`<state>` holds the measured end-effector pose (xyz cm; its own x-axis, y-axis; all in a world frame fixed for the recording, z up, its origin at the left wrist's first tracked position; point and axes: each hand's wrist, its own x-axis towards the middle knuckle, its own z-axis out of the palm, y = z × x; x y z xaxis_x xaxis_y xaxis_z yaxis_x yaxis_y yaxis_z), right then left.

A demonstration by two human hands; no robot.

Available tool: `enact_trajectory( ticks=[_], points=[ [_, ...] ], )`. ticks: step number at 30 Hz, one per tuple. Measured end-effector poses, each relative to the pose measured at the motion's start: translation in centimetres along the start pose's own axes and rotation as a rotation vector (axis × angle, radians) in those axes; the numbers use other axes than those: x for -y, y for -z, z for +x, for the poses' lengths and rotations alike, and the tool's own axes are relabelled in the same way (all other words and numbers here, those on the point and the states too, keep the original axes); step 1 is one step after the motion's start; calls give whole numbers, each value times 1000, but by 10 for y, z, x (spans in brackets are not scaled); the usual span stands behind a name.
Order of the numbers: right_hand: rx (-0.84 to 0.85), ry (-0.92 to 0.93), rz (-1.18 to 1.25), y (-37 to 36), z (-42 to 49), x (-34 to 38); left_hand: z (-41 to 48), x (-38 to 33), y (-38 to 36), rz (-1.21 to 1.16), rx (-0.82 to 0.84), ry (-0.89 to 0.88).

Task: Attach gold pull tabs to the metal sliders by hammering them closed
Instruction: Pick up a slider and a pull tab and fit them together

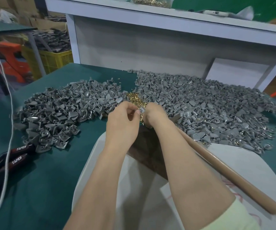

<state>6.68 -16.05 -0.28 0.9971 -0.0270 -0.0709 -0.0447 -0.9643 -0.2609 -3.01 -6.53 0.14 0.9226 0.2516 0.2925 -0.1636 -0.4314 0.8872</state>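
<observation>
Two wide heaps of grey metal sliders lie on the green table, one on the left (64,112) and a larger one on the right (208,105). Between them sits a small mound of gold pull tabs (134,97). My left hand (122,122) and my right hand (153,113) meet just in front of the gold mound, pinching one grey slider (141,111) between their fingertips. A hammer with a long brown wooden handle (225,171) lies under my right forearm, its head hidden behind my right wrist. A dark wooden block (149,146) lies below my hands.
A black case marked TAPER (9,160) and a white cord (8,146) lie at the table's left front. A grey shelf unit (150,39) stands behind the heaps. A yellow crate (54,58) stands off the table at left.
</observation>
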Motion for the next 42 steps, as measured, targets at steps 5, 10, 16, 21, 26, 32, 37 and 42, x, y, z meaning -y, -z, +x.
enact_trajectory(
  ticks=[5,10,16,21,26,32,37,42],
  points=[
    [-153,87,422,17,-22,-18,-1,-1,-1,25,115,-49],
    [-192,154,718,38,-72,-52,-8,-5,-8,206,311,-144],
    [-189,264,591,28,-105,-72,-12,-6,-11,371,447,-146],
    [-214,325,554,10,-107,-73,-12,-8,-8,357,463,-143],
    [-313,341,632,10,-108,-69,-13,-14,-8,322,416,-217],
    [-260,247,901,16,-110,-62,-13,-17,-7,289,352,-290],
    [-198,195,1014,18,-111,-61,-14,-18,-8,265,327,-314],
    [-309,199,688,12,-106,-67,-10,-11,-3,310,306,-207]
  ],
)
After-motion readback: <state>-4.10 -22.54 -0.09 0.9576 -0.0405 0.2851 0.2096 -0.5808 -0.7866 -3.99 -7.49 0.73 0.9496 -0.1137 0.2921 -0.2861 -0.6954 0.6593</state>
